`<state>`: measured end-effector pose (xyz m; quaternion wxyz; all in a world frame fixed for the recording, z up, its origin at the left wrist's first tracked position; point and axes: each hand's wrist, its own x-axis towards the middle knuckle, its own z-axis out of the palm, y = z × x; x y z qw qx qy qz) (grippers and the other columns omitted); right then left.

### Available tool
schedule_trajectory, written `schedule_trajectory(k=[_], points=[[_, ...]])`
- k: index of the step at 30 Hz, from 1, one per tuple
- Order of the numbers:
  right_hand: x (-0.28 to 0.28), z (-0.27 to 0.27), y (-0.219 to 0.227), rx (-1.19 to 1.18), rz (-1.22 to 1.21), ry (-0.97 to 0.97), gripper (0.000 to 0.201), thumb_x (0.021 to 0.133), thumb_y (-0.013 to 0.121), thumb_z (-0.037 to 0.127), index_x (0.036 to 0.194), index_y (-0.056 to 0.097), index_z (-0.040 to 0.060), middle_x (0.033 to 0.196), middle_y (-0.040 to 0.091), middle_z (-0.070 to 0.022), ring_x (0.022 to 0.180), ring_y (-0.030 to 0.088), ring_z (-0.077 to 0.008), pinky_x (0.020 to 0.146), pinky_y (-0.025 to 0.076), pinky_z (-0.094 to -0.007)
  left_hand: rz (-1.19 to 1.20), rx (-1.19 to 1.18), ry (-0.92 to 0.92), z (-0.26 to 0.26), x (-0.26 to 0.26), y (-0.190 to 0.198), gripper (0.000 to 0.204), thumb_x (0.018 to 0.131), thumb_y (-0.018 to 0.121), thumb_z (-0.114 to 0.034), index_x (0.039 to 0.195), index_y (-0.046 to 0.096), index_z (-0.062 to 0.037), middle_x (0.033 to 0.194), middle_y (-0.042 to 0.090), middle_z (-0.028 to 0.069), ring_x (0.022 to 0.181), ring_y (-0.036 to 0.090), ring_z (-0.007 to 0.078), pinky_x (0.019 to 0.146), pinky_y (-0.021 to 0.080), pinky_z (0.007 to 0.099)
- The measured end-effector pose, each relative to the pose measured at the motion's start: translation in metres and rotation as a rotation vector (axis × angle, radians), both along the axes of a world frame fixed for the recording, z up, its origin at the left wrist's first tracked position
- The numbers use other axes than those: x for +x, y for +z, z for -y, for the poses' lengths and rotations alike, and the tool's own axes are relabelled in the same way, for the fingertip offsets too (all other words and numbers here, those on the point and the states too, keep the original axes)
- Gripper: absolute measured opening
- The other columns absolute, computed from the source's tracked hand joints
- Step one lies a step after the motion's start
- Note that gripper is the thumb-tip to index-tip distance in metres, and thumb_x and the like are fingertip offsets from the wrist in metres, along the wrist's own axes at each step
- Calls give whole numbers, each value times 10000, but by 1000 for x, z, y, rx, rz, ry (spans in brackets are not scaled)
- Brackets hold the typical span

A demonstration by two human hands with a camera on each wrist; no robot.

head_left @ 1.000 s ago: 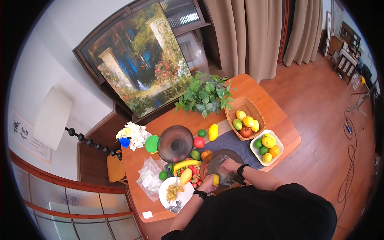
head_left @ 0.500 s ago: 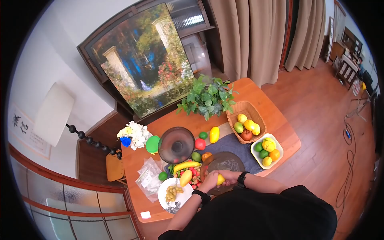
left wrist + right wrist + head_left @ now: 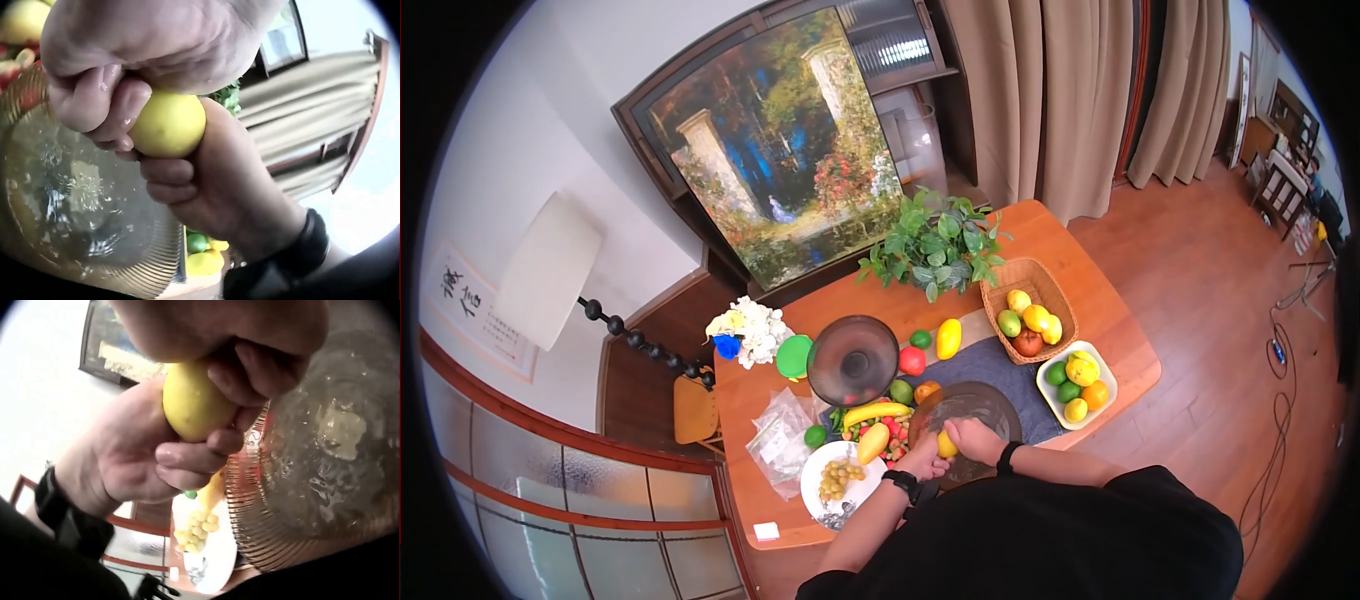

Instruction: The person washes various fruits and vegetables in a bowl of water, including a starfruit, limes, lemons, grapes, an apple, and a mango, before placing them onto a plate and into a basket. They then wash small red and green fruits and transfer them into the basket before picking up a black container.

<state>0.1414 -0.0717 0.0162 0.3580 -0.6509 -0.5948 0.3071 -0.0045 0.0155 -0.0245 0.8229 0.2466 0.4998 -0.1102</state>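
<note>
A yellow lemon (image 3: 947,444) is held between both hands over a translucent ribbed bowl (image 3: 1004,408). The bowl holds water, and a pale patch (image 3: 85,182) shows in it in the left wrist view. Curled fingers of my left hand (image 3: 924,461) grip the lemon (image 3: 195,403) from the left. From the other side my right hand (image 3: 975,442) closes round it, its fingers (image 3: 167,170) bent against the fruit in the left wrist view. Drops of water glisten on the left fingers (image 3: 111,81). The palms hide part of the lemon.
Left of the bowl are a white plate (image 3: 815,497) with grapes, a mango (image 3: 873,443), a banana (image 3: 876,412) and small red fruit. A white dish (image 3: 1108,398) and a wicker basket (image 3: 1055,285), both with fruit, stand right. A second dark bowl (image 3: 853,358) lies behind.
My right hand has come from over the bowl's water to the lemon, which my left hand was holding alone. The joined hands have since shifted a little.
</note>
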Motion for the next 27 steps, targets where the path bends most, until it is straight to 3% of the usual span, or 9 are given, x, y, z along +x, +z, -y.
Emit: schedule_trajectory(k=[6,8,10,14,15,18,20,24,27], points=[[-2,6,-65,26,109,129,399,1019,385,285,925,609,-32,867,654,-278,740,627,-440,690,504,-499,70,-92,-36,7,-20,-55,430,1007,305,-511,995,520,-139,652,578,126,384,459,171,331,327,296],[-1,3,-84,18,172,135,427,1021,367,310,937,605,-34,865,665,-263,622,632,-404,573,513,-476,-23,1336,-413,14,-22,-113,447,1013,348,-494,1053,547,-96,772,656,241,611,665,349,524,518,445],[4,-2,-74,-869,-780,28,493,1020,301,375,931,599,-8,777,656,-184,417,497,-212,359,376,-344,-123,1378,-506,27,-10,-36,458,1014,358,-481,1076,552,-71,837,661,273,749,669,401,648,523,479],[13,-12,-76,-1039,-1164,-74,511,1012,253,413,877,582,46,614,554,-86,412,382,-90,335,264,-251,-28,1553,-364,30,-8,-7,530,1030,325,-509,1089,570,-43,897,691,217,824,690,383,708,544,473],[13,-12,-73,-1038,-1163,-74,511,1012,253,413,877,582,46,614,554,-86,412,382,-90,335,264,-251,-27,1555,-363,25,-9,-16,530,1030,325,-509,1089,570,-43,897,691,217,824,690,383,708,544,473],[7,-13,-82,-877,-973,-205,506,1023,278,410,905,596,35,634,575,-90,418,424,-118,362,327,-270,148,156,59,6,-12,-44,629,1029,238,-593,1135,560,-63,951,684,111,744,648,258,685,536,365],[-2,-14,-108,-229,127,-31,413,1042,317,331,998,610,44,651,595,-94,458,522,-183,432,440,-286,240,-81,252,3,-13,-49,623,1032,215,-596,1186,539,-87,994,665,86,744,620,242,686,519,326],[-5,-11,-93,-213,-92,-41,480,1064,291,364,1037,625,20,697,633,-94,549,621,-208,539,517,-323,241,-158,287,-7,-17,-33,603,1033,226,-595,1267,499,-111,1067,650,113,812,648,258,684,528,329],[0,-14,-91,-722,-954,-174,499,1066,277,392,1106,610,22,748,662,-108,659,688,-240,577,553,-359,213,98,114,-2,-16,1,598,1020,258,-615,1276,512,-138,1084,651,102,805,666,231,688,549,347]])
